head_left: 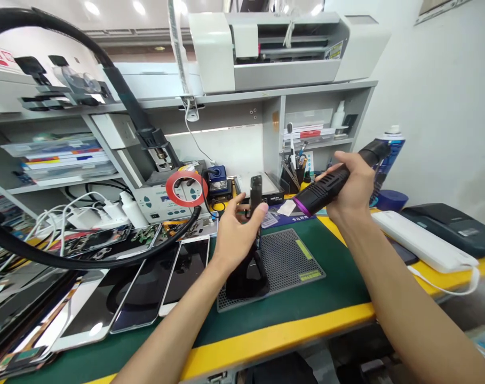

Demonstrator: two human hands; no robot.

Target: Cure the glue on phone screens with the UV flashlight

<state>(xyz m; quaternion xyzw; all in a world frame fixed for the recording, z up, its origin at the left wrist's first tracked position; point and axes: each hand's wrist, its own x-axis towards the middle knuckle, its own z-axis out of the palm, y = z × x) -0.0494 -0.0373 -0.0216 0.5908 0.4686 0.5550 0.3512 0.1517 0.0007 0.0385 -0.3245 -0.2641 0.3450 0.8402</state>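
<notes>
Hands hold a phone piece and a black tool

The left hand (235,234) grips a dark phone piece (256,188) upright between thumb and fingers, above a gray mat (288,256). A black screen (246,280) lies on the mat. The right hand (354,186) wraps around a black tool (324,188), its purple-ringed end angled down-left. Other phones (186,266) lie left.

Touchscreen devices (186,266) lie left of the left hand (236,229); a mat (288,256), below it rightward; a spray can (394,154) stands behind the right hand (356,186).
</notes>
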